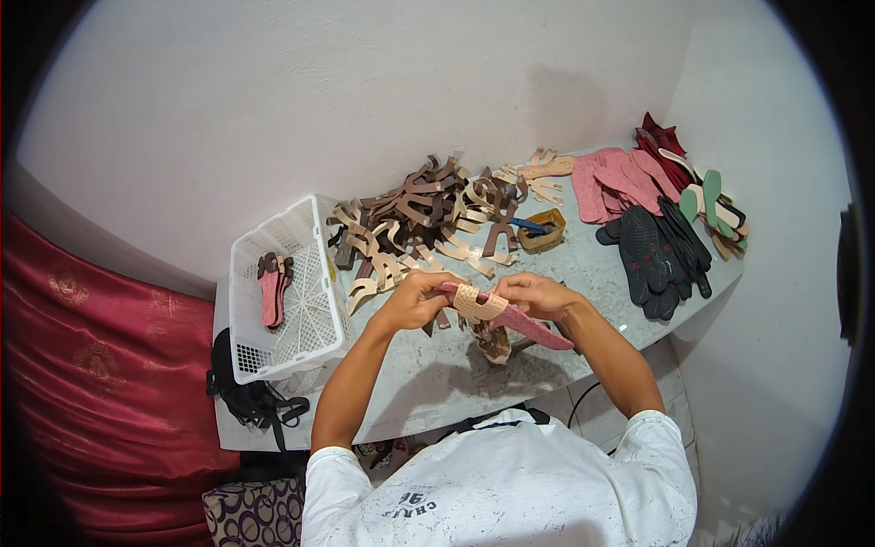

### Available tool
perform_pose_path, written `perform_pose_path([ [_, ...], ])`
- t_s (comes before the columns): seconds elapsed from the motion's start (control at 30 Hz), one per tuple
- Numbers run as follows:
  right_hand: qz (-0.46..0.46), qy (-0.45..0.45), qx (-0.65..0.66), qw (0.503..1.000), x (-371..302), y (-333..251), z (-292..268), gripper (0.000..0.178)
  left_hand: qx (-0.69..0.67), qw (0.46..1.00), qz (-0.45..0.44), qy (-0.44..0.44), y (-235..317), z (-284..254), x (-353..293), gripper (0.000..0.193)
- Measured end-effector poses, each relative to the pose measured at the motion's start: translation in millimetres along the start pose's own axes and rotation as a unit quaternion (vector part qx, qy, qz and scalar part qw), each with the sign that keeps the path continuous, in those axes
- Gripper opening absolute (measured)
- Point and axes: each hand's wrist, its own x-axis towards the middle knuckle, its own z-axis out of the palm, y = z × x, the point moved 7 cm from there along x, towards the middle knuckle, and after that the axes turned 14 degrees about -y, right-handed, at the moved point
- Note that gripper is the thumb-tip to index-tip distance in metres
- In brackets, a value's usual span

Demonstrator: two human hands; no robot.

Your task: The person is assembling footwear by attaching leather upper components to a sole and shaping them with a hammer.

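The person's hands are holding a pink sole in the air above the table, at its near side. The left hand is pinching the sole's left end between thumb and curled fingers; the right hand is pinching the upper edge of a strap with bent fingertips. The strap is beige and rough-textured, and it is wrapping across the left part of the sole, while the sole's bare right end is tapering and slanting downward. Beneath it a brown and whitish block is standing, perhaps wooden, though the hands and sole are partly covering it.

On the left, a white lattice basket is holding a few pink soles with brown straps, lying together. Beyond the hands, a small yellowish tub is holding a blue-handled tool, which is leaning over its rim.
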Motion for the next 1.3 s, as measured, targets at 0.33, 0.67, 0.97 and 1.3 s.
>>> perform_pose_path([
  [0.33, 0.010, -0.172, 0.207, 0.963, 9.5, 12.1, 44.2, 0.025, 0.111, 0.992, 0.042, -0.040, 23.6, 12.4, -0.5, 0.035],
  [0.67, -0.038, 0.023, 0.037, 0.998, 8.8, 0.6, 22.3, 0.033, 0.317, 0.938, 0.110, 0.091, 22.0, 10.1, -15.5, 0.053],
  [0.97, -0.058, 0.096, -0.121, 0.986, 4.6, -13.8, 12.7, 0.036, 0.231, 0.972, 0.053, 0.008, -9.6, 9.6, -11.1, 0.048],
  [1.3, -0.121, 0.167, -0.188, 0.960, 4.6, -11.7, 19.7, 0.036, 0.048, 0.985, -0.019, 0.164, -50.7, 16.6, -8.8, 0.018],
])
